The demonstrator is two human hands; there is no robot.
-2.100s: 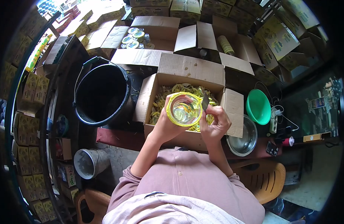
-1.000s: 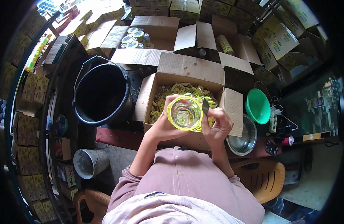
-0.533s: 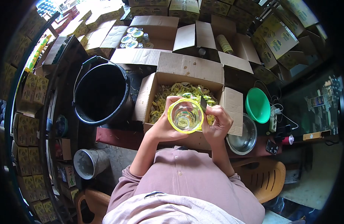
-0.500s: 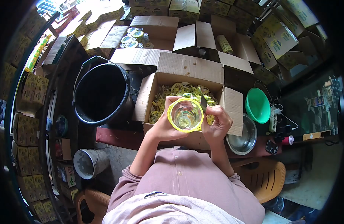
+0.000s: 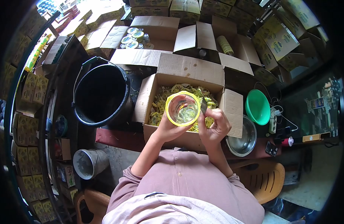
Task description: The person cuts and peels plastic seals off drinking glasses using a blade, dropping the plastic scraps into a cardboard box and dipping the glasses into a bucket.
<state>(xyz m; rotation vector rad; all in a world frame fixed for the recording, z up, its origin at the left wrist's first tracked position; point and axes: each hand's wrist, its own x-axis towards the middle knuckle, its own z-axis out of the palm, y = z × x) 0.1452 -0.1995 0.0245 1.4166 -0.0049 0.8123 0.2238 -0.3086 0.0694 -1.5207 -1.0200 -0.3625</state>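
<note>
My left hand (image 5: 167,128) is wrapped round a clear, see-through jar (image 5: 184,110) with a yellow rim, its round end facing me. In my right hand (image 5: 217,125), thumb and fingers pinch a small dark flat blade (image 5: 204,106) against the jar's right edge. Whether the blade touches the rim I cannot tell. Both hands are over an open cardboard box (image 5: 190,67). Inside it lies a heap of thin yellow strips (image 5: 160,101), partly hidden by the jar and hands.
A large black bucket (image 5: 121,114) stands left of the box. At right are a green bowl (image 5: 257,106) and a metal bowl (image 5: 250,138). Behind, one open carton (image 5: 157,31) holds lidded jars (image 5: 133,37); another holds a stack of yellow lids (image 5: 225,45). A grey bucket (image 5: 82,164) stands lower left.
The jar has shifted slightly left and up, and its open-looking end has turned a little. My right hand has moved slightly, its fingers still pinching the blade.
</note>
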